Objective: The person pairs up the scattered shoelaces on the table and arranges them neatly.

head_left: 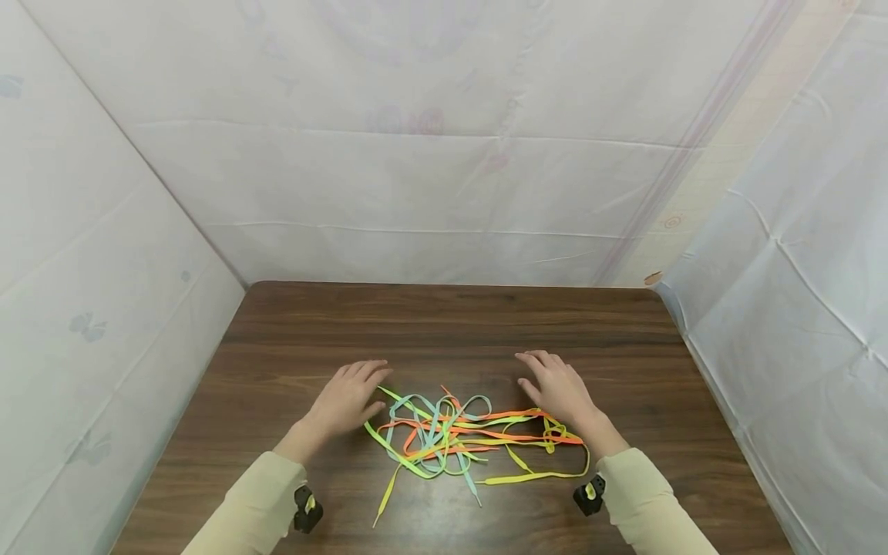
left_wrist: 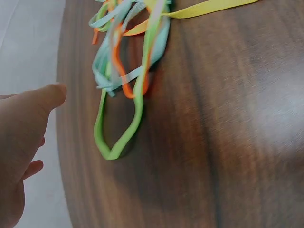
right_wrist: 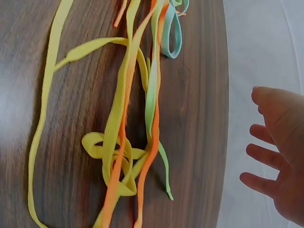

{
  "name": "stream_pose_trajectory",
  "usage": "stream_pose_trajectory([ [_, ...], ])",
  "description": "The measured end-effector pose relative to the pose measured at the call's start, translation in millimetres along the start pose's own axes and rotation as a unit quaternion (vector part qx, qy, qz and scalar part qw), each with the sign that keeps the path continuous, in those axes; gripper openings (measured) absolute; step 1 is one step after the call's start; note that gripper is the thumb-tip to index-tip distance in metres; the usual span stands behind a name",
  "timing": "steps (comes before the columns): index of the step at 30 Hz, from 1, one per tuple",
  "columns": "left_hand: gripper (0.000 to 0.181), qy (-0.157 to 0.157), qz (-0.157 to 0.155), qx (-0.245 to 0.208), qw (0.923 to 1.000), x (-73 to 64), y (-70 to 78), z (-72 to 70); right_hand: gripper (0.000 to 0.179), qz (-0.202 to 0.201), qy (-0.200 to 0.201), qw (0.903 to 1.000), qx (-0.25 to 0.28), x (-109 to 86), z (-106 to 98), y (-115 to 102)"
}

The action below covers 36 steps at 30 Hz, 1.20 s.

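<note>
A tangle of flat shoelaces lies on the brown wooden table (head_left: 298,331) between my two hands. It mixes a light blue lace (head_left: 423,455), an orange lace (head_left: 513,435), a green lace (head_left: 388,445) and a yellow lace (head_left: 499,479). To the left of the pile, my left hand (head_left: 348,397) is held with fingers extended, its thumb near the green loop (left_wrist: 111,152). My right hand (head_left: 558,389) hovers by the right end, its fingers spread and holding nothing. A loose yellow knot (right_wrist: 118,161) shows in the right wrist view.
White patterned sheets cover the back wall (head_left: 430,177), the left side (head_left: 104,308) and the right side (head_left: 798,293). Dark wrist devices are strapped at the left cuff (head_left: 307,509) and the right cuff (head_left: 590,495). The table's back edge runs below the rear sheet.
</note>
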<state>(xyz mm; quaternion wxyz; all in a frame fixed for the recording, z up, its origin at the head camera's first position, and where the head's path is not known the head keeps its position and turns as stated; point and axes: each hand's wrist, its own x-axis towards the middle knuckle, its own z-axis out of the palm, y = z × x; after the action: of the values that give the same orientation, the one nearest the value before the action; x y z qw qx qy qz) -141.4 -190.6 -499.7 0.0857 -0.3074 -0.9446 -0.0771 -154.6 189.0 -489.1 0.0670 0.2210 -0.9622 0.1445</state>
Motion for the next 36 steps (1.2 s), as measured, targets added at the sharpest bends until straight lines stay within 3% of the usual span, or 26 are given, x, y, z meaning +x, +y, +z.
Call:
stream_pose_trajectory([
  [10, 0.033, 0.011, 0.035, 0.030, 0.9989, -6.6, 12.6, 25.1, 0.037, -0.008, -0.005, 0.9999, 0.014, -1.9, 11.6, -12.0],
  [18, 0.024, 0.017, 0.038, 0.035, 0.9985, -8.0, 16.7, 36.1, 0.031, -0.024, -0.007, 0.9996, 0.012, 1.2, 22.7, -18.1],
  [28, 0.018, 0.028, 0.035, 0.037, 0.9983, -7.6, 18.6, 44.6, 0.029, -0.035, -0.004, 0.9991, 0.022, 2.8, 30.9, -28.5],
  [36, 0.010, 0.032, 0.025, 0.035, 0.9986, -6.0, 20.3, 40.6, 0.028, -0.042, -0.010, 0.9986, 0.031, 2.9, 36.4, -39.2],
])
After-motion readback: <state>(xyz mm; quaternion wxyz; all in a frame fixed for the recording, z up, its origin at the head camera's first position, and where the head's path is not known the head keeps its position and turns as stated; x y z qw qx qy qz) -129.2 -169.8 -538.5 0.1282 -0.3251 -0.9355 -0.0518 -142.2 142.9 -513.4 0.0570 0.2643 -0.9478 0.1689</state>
